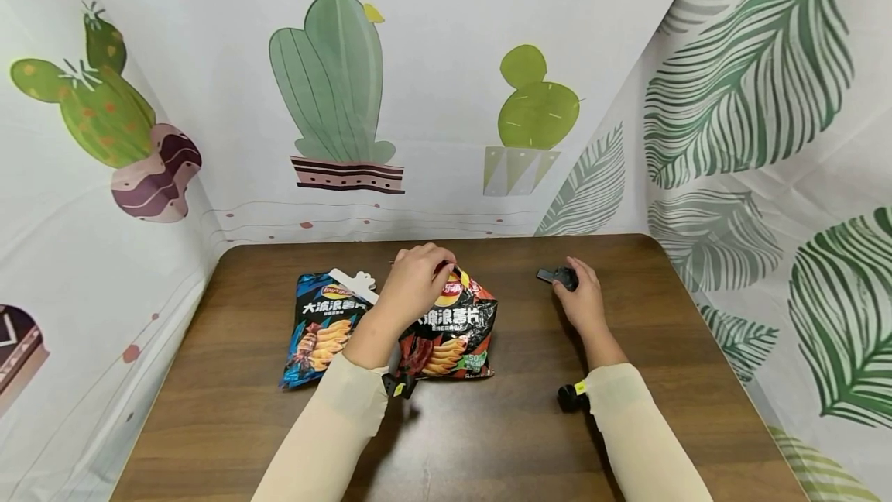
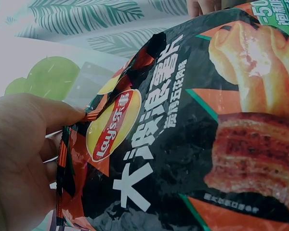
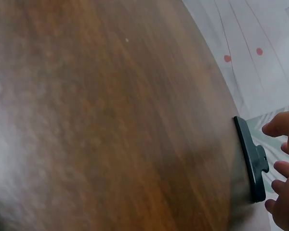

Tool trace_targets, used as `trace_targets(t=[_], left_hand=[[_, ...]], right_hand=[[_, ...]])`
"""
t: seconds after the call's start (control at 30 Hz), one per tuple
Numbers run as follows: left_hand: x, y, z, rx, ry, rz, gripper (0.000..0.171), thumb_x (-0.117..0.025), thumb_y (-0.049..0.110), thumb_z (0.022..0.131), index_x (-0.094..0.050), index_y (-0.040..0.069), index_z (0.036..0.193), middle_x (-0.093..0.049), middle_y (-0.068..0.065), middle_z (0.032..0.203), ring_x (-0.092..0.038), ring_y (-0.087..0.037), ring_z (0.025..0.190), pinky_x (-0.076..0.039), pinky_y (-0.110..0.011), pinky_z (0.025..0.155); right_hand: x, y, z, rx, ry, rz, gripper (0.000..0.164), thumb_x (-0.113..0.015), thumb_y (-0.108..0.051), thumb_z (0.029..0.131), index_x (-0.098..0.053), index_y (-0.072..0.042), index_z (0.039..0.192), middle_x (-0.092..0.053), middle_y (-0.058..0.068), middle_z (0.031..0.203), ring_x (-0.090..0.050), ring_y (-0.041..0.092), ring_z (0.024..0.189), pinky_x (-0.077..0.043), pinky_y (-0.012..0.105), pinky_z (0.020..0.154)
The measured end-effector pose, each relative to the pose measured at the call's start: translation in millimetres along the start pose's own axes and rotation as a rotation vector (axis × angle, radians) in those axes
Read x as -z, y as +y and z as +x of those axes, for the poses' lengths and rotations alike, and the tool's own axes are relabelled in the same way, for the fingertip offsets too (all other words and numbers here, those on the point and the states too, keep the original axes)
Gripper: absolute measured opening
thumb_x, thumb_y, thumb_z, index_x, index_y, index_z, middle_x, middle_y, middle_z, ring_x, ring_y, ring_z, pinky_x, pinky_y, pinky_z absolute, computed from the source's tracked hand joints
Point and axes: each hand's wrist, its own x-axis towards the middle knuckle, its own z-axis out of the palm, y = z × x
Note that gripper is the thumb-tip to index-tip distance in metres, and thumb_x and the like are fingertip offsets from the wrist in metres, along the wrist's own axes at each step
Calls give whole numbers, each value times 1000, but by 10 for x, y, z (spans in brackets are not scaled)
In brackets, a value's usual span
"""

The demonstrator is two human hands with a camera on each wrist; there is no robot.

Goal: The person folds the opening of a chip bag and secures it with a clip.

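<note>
The left arm [image 1: 324, 424] and right arm [image 1: 641, 424] reach forward, slanting inward. The left hand [image 1: 416, 279] pinches between thumb [image 2: 62, 114] and fingers [image 2: 49, 150]; the right hand [image 1: 584, 299] has parted, loosely bent fingers.

Head: bright, soft shadows on table [image 1: 516, 432] | left wrist: glare on bag [image 2: 192, 130] | right wrist: dimmer, table blurry
</note>
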Motion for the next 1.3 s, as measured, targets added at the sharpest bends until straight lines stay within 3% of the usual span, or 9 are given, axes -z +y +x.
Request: trace_targets(t=[0.2, 0.4, 0.73, 1.03, 1.3], left_hand=[[1, 0, -2, 1, 0, -6, 16, -59, 24, 104, -72, 17, 111, -71, 1, 111, -65, -22, 106, -43, -46, 94], [3, -4, -3, 8, -7, -6, 17, -58, 24, 104, -72, 18, 111, -71, 1, 112, -65, -23, 109, -43, -48, 96], [-1, -11, -11, 18, -7, -18, 17, -59, 23, 103, -72, 16, 112, -71, 1, 111, -65, -23, 107, -43, -47, 96], [-2, -20, -11, 12, -3, -14, 17, -59, 23, 103, -72, 16, 111, -71, 0, 111, -65, -23, 107, -44, -48, 96], [-4, -21, -9, 6, -2, -17, 16, -59, 23, 103, -72, 16, 111, -71, 0, 111, -65, -23, 107, -44, -47, 95]], right_hand=[[37, 43, 24, -61, -42, -40, 77, -61, -19, 98, -20, -6, 161, -27, 31, 159, -27, 47, 149, -25, 57, 121], [43, 67, 38, -94, -61, -100, 79, -58, -21, 99, -14, -4, 162, -29, 31, 159, -27, 49, 148, -23, 59, 121], [2, 110, 53, -63, -53, -221, 69, -59, -20, 97, -29, -8, 159, -33, 31, 155, -31, 52, 142, -22, 63, 116], [-12, 122, 56, -56, -28, -224, 56, -60, -20, 96, -46, -6, 149, -40, 27, 152, -36, 48, 140, -26, 61, 114], [2, 99, 45, -49, 3, -213, 53, -63, -19, 94, -50, -2, 142, -43, 28, 148, -40, 49, 137, -30, 61, 112]])
